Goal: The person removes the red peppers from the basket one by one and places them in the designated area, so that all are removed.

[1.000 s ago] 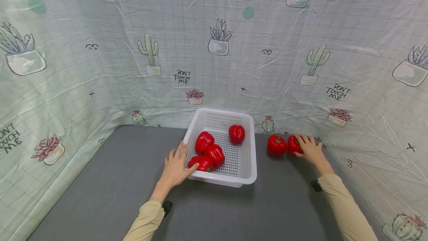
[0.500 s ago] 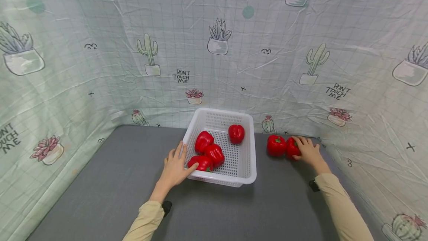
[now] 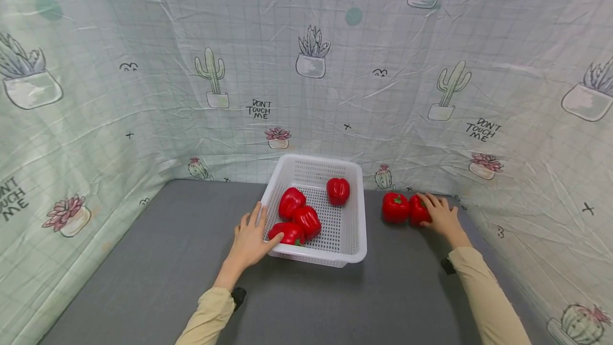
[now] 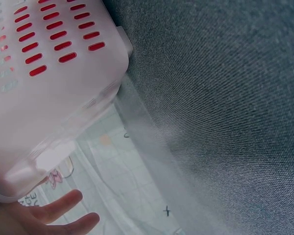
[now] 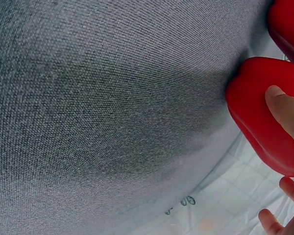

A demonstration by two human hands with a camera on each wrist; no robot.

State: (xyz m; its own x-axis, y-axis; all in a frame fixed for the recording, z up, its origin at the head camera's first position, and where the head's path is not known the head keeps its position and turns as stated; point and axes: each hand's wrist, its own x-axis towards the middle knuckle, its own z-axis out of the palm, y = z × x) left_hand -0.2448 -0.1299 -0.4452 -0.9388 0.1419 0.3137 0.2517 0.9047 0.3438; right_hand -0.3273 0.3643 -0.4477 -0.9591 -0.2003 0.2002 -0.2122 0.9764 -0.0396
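My left hand [image 3: 250, 241] rests at the near left corner of a white plastic basket [image 3: 360, 217], fingers spread along the left rim and thumb over the front rim. Several red bell peppers [image 3: 307, 222] lie in the basket, most of them bunched on its left side. On the grey table to the right, my right hand [image 3: 442, 218] holds a red bell pepper [image 3: 418, 211] from its right side, partly covering it. In the right wrist view the thumb [image 5: 285, 110] lies against that bell pepper [image 5: 259, 98]. A second bell pepper [image 3: 395, 207] sits right beside it.
A grey cloth-covered table [image 3: 143, 281] extends around the basket. Pale curtains [image 3: 258, 57] printed with cacti rise behind the table and along both sides. The held pepper is close to the back curtain's lower edge.
My right hand has shifted slightly left with its bell pepper, up against the neighbouring pepper. My left hand and the basket have stayed in place.
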